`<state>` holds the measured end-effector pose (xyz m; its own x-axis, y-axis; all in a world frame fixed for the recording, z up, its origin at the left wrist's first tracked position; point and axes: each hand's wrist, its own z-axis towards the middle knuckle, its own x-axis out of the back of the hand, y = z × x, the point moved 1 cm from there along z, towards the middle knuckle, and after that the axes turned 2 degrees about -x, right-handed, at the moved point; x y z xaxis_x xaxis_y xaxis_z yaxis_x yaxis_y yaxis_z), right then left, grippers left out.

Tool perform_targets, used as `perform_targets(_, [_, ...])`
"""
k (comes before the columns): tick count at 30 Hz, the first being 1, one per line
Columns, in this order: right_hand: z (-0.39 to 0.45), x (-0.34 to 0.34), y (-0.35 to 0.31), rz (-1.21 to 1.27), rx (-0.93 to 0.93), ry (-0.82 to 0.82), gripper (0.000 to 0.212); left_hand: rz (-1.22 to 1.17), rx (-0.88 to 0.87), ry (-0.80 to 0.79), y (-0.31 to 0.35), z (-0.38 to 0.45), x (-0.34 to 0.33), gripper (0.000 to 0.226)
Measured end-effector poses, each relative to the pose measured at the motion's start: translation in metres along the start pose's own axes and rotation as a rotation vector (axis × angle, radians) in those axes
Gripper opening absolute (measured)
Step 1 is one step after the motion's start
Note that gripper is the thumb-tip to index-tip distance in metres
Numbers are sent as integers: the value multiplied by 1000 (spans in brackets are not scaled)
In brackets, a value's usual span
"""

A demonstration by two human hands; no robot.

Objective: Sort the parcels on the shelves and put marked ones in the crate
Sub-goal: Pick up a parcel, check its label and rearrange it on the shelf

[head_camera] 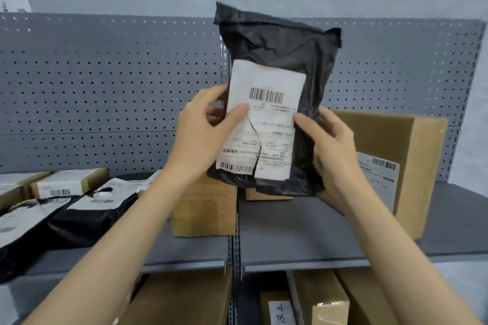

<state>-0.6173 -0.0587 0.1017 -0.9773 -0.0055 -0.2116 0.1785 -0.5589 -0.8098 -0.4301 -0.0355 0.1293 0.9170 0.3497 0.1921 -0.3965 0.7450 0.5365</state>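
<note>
A black plastic mailer parcel (280,50) is held upright in front of the grey pegboard, above the shelf. Its white shipping label (266,103) faces me and has barcodes and a tear near the bottom. My left hand (203,134) grips the parcel's left edge with the thumb pressed on the label. On the other side, my right hand (330,140) holds the lower right edge, thumb on the front. No crate is in view.
The grey shelf (290,232) carries brown cardboard boxes: a small one (206,208) at centre and a large labelled one (396,166) at right. Black mailers (87,219) and small boxes lie at left. More boxes (317,298) sit on the lower shelf.
</note>
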Motion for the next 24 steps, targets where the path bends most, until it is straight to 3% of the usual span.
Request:
perform_targets(3, [4, 7, -15, -19, -268, -131, 25, -84, 131, -37, -1, 6, 8, 12])
perform_targets(6, [4, 11, -22, -100, -428, -164, 19, -180, 367, -79, -8, 9, 15, 9])
perform_targets(10, [5, 2, -23, 229, -467, -241, 27, -388, 681, -164, -20, 11, 23, 19])
perform_targets(13, [10, -6, -23, 364, -530, -192, 29, -642, 785, -71, -23, 12, 26, 11])
perform_targets(18, [23, -13, -23, 452, -553, -167, 24, -880, 818, -88, -25, 14, 34, 24])
perform_targets(22, [26, -17, -25, 434, -508, -160, 18, -859, 688, -83, -20, 19, 34, 12])
perform_targets(24, [24, -20, -23, 367, -453, -161, 14, -833, 630, -90, -20, 21, 34, 16])
